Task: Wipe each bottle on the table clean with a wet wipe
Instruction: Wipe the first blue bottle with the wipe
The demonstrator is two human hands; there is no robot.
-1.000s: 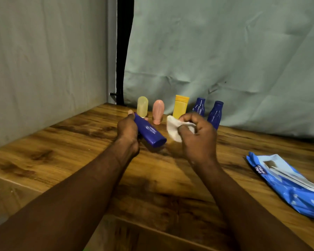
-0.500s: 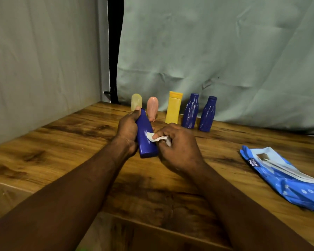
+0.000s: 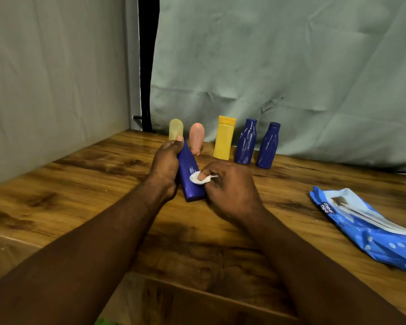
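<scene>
Left hand (image 3: 167, 167) closed round the blue bottle (image 3: 189, 184), wet wipe (image 3: 195, 179) pinched against it by the right hand (image 3: 231, 187), over the counter (image 3: 80, 184).

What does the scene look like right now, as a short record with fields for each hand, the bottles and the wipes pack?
left hand: grips the blue bottle
right hand: pinches a wet wipe against that bottle's side
standing row at back: pale yellow bottle, pink bottle, yellow bottle, dark blue bottle, second dark blue bottle
wipes pack: lies on the table, right side
</scene>
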